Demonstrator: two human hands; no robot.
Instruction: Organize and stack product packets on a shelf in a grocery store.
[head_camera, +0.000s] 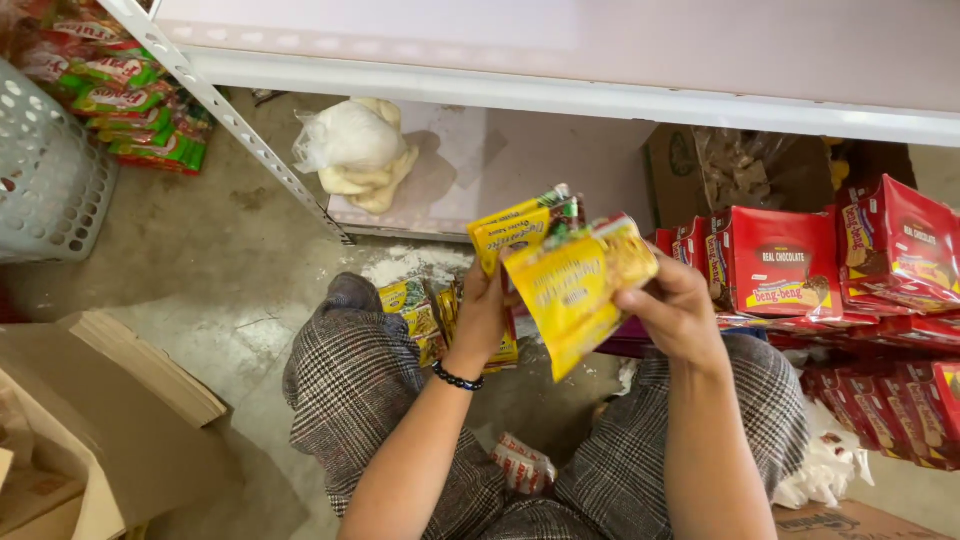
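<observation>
We hold yellow plastic snack packets (572, 285) in both hands, left hand (486, 312) and right hand (678, 310), each grip closed on them, above the concrete floor (200, 260); red cardboard boxes (780, 265) crowd right, white metal shelf (560, 60) ahead.

We are holding yellow snack packets (575, 285); more are lying below (420, 315), red boxes (785, 265) stacking right, green-red packets (125, 100) upper left.

left hand (487, 310) and right hand (676, 312) around yellow snack packets (568, 285), red boxes (780, 262) beside
</observation>
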